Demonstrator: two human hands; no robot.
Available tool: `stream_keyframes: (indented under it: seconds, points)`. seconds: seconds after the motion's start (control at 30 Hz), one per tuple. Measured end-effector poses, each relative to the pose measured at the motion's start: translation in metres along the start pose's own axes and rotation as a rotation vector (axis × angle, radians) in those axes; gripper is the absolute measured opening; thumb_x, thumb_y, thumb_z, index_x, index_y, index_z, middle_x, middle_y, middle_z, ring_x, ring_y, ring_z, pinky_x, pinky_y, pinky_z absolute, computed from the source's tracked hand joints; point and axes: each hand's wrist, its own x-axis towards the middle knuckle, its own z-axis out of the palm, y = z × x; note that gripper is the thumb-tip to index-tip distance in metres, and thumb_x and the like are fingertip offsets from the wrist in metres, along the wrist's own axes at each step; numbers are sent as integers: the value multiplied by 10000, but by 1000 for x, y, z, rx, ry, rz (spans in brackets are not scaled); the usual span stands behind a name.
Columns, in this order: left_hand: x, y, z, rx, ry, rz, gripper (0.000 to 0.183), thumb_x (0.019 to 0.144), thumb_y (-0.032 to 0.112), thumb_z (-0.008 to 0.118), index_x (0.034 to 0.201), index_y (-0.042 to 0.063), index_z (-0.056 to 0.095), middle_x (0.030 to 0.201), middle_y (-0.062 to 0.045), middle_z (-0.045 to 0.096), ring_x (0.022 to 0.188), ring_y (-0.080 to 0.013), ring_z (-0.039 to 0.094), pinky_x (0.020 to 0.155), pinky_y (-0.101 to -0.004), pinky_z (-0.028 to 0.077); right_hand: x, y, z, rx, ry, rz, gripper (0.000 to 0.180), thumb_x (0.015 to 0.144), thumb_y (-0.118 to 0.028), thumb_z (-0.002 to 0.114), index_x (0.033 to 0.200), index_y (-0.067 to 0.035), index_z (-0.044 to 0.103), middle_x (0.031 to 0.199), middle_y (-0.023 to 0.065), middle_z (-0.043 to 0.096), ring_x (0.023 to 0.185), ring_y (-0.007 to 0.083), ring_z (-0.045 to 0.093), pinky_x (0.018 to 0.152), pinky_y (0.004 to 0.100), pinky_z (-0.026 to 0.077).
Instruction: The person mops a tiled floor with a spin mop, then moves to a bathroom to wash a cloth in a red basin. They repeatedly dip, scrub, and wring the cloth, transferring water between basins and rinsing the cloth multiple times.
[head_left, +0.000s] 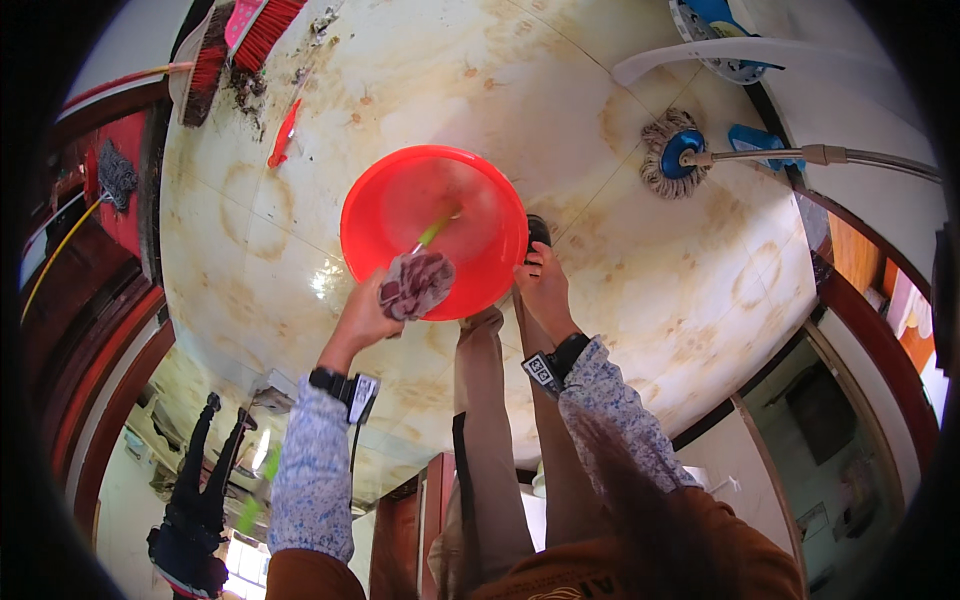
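Note:
A red plastic basin (360, 217) is in front of me, tilted so that its inside shows. What looks like cloudy liquid covers its bottom. My left hand (361, 319) is at the near left rim, closed around a bunched mauve-and-grey cloth (417, 285). From the cloth a green handle (437, 228) points into the basin; its other end is hidden by the cloth. Whether the left fingers also grip the rim cannot be seen. My right hand (544, 289) grips the right rim, fingers outside it.
A mop with a blue head (681, 153) stands on the stained tile floor at the right. Red-bristled brooms (266, 34), swept debris (247, 90) and a red object (284, 135) lie upper left. Another person (196, 495) stands beyond the doorway, lower left. My shoe (537, 231) is beside the basin.

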Motion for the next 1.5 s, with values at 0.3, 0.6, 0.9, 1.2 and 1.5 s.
stream_keyframes:
  seconds: [0.3, 0.6, 0.9, 1.2, 1.5]
  points:
    - [-116, -23, 5, -245, 223, 152, 733, 540, 44, 813, 1202, -1, 504, 1037, -123, 657, 969, -200, 652, 855, -344, 523, -39, -13, -13, -159, -3, -143, 308, 823, -151, 639, 1100, -20, 617, 892, 193, 678, 789, 304, 670, 667, 388, 523]
    - [-101, -18, 24, -17, 320, 156, 603, 565, 18, 764, 1124, 4, 540, 897, -82, 684, 844, -176, 665, 794, -329, 531, -60, -66, 4, 28, -297, -201, 295, 947, -297, 539, 986, -13, 612, 854, 217, 647, 843, 387, 631, 719, 435, 491]
    - [-132, -13, 36, -119, 330, 180, 584, 547, 54, 779, 1077, 23, 537, 885, -106, 682, 804, -169, 660, 713, -327, 541, -79, -90, 45, 149, -495, -149, 431, 974, -388, 468, 1018, 9, 628, 935, 229, 654, 881, 384, 633, 769, 445, 476]
    - [-150, -8, 56, -29, 366, 351, 470, 660, 141, 757, 1066, 31, 546, 959, -211, 614, 908, -392, 621, 767, -422, 513, -76, -69, 63, 291, -669, -22, 301, 969, -220, 542, 1144, 21, 585, 914, 73, 651, 811, 136, 615, 711, 277, 493]
    - [-144, -10, 55, -44, 423, 273, 505, 658, 174, 766, 1078, 34, 524, 877, -223, 641, 823, -372, 660, 705, -419, 513, -73, -72, 58, 421, -668, -130, 266, 967, -139, 562, 1174, 24, 595, 946, 16, 646, 841, 120, 620, 740, 249, 504]
